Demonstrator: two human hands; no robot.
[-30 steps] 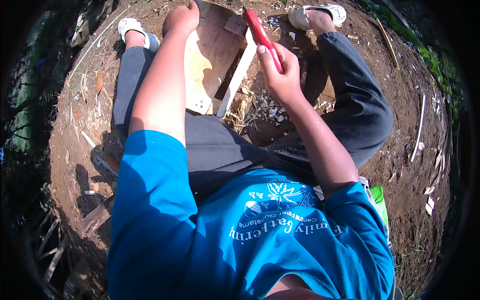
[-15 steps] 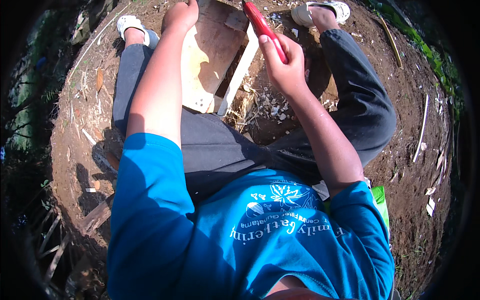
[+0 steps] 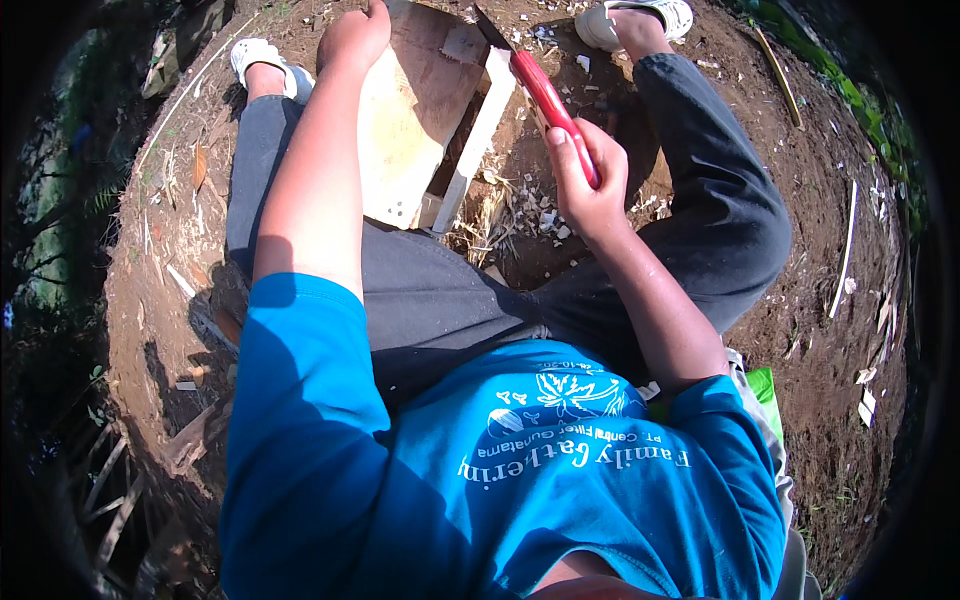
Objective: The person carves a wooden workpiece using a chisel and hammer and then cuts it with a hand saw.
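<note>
My right hand [image 3: 592, 175] is closed around the red handle of a knife [image 3: 545, 95]. The dark blade points up and left, and its tip reaches the far right corner of a wooden box [image 3: 405, 120]. That box leans between my legs, with a wide pale plank on its left and a narrow slat [image 3: 480, 145] along its right side. At the far left edge of the plank my left hand [image 3: 355, 42] is closed, gripping the wood. Some of its fingers are hidden at the top of the view.
Wood chips [image 3: 545, 215] and shavings lie scattered on the brown soil between my legs. My bent legs in dark trousers [image 3: 715, 200] flank the box. A thin stick [image 3: 845, 250] rests on the right, and a bright green item [image 3: 763, 390] sits beside my right hip.
My right hand has drawn back toward me and slightly right with the knife, and more of the blade shows. My left hand and the box have barely shifted.
</note>
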